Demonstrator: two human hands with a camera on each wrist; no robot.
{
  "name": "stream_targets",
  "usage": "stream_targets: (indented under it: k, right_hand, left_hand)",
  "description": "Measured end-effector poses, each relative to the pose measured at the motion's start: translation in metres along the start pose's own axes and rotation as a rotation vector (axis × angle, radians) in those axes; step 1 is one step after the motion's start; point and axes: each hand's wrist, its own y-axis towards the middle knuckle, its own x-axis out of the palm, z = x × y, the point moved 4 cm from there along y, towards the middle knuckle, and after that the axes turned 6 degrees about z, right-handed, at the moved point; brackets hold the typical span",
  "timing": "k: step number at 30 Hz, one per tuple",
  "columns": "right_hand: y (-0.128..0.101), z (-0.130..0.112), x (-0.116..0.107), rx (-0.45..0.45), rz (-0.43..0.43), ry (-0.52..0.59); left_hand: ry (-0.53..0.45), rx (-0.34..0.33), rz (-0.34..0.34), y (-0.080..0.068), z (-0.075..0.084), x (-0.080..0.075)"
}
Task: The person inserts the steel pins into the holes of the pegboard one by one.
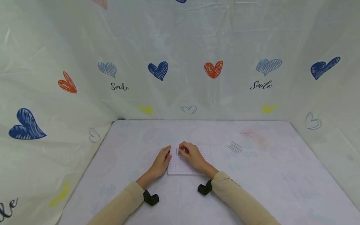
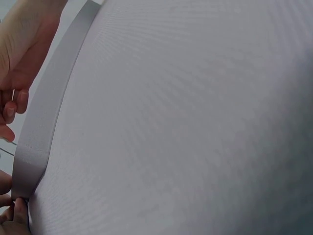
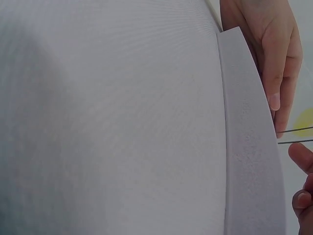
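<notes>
A: Foam, by the look of that thick pale edge: the dotted white board (image 1: 185,162) under your hands should be light, stiff enough to lie flat, and easy to dent. It sits mid-table (image 1: 281,175), close in front of you.

B: Where do I hold it?

A: By its side edges. Your left hand (image 1: 162,161) already rests at the left edge, fingers relaxed and nearly straight. Your right hand (image 1: 189,152) is curled over the top left part, fingertips pinching one of the thin dark pins (image 1: 177,152) standing there. Those look slender and bendable, so grip low on the shaft.

B: Any containers?

A: None that I can see. More dark pins (image 1: 234,147) lie loose on the table to your right, well apart from the board.
</notes>
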Motion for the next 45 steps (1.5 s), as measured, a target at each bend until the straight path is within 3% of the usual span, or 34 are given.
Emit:
stream_targets:
  k: [16,22,31,45]
  right_hand:
    - [-0.005,0.011,-0.018,0.083,-0.027,0.078]
    - [-0.005,0.018,-0.038,0.098,0.026,0.054]
    - [-0.009,0.030,-0.075,0.137,0.174,0.019]
    - [-0.022,0.058,-0.119,0.215,0.286,-0.091]
  left_hand:
    - [0.019,-0.005,0.006,-0.001,0.004,0.000]
    - [0.035,-0.001,0.009,0.002,0.006,0.000]
    - [0.043,-0.006,0.011,0.002,0.004,0.000]
    - [0.036,-0.027,0.010,-0.001,0.003,0.001]
